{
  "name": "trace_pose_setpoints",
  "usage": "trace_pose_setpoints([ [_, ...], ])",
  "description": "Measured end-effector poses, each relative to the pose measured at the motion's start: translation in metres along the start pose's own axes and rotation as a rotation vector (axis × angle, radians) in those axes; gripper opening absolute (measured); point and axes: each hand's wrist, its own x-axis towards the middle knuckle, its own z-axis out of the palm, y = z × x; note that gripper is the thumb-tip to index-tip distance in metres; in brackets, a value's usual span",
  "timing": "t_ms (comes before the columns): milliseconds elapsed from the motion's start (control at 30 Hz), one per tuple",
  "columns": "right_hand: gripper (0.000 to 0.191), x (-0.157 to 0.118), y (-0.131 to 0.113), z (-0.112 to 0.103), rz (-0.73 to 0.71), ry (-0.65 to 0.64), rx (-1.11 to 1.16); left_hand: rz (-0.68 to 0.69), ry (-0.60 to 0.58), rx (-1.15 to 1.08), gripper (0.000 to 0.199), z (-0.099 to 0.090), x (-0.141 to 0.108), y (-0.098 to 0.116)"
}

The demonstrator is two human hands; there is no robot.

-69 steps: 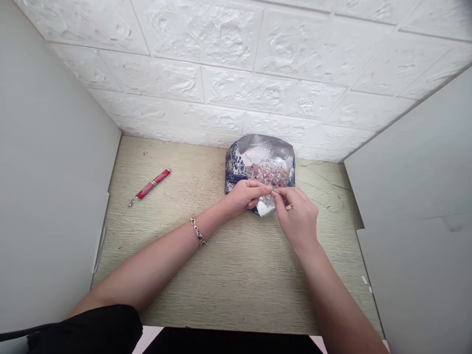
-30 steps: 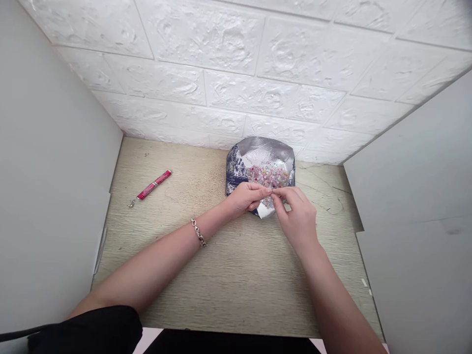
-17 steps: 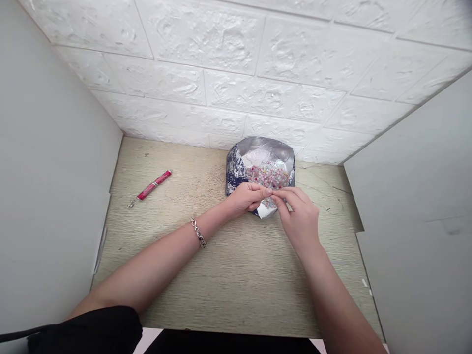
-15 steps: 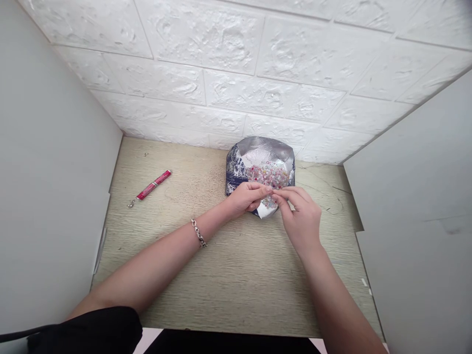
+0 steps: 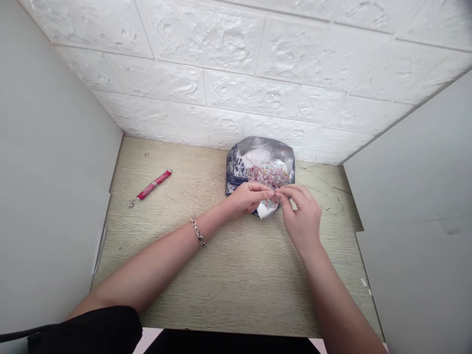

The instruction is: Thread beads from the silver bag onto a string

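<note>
A silver and dark blue foil bag (image 5: 263, 145), open at the top, stands against the wall with many small pink, white and red beads (image 5: 271, 174) inside. My left hand (image 5: 249, 199) is over the bag's front edge, thumb and fingers pinched together. Its fingertips meet those of my right hand (image 5: 300, 211), also pinched, above the beads. Whatever lies between the fingertips is too small to make out. The front part of the bag is partly hidden behind both hands.
A red tube-like item (image 5: 154, 185) lies at the left of the wooden table (image 5: 221, 275), with small metal bits (image 5: 131, 203) beside its lower end. Thin threads (image 5: 334, 191) lie right of the bag. A white brick-patterned wall (image 5: 232, 73) and grey side panels (image 5: 47, 172) enclose the table.
The touching fingertips have shifted slightly to the right. Both hands remain pinched over the bag, which has not moved.
</note>
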Motion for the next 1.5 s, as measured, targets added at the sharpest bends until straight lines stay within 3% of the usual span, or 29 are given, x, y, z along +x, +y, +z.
trace_pose_setpoints([
  [200, 0.016, -0.001, 0.004, 0.004, 0.099, -0.009, -0.069, 0.011, 0.007, -0.041, 0.022, -0.001, 0.001, -0.001],
  [467, 0.023, -0.006, 0.004, 0.021, 0.242, -0.362, -0.461, 0.073, 0.059, -0.212, 0.02, -0.002, 0.003, 0.0],
  [633, 0.03, -0.001, 0.0, 0.024, 0.263, -0.449, -0.516, 0.057, 0.088, -0.233, 0.019, -0.002, 0.003, 0.0],
  [1167, 0.013, 0.037, 0.016, 0.03, 0.013, -0.482, -0.602, 0.053, 0.127, -0.217, 0.02, -0.001, 0.003, 0.002],
  [1367, 0.007, 0.06, 0.018, 0.027, -0.019, -0.677, -0.688, 0.038, 0.141, -0.213, 0.02, -0.002, 0.002, 0.003],
  [1500, 0.008, 0.09, 0.028, 0.019, 0.015, -0.784, -0.538, 0.026, 0.147, -0.219, 0.017, -0.002, 0.001, 0.003],
])
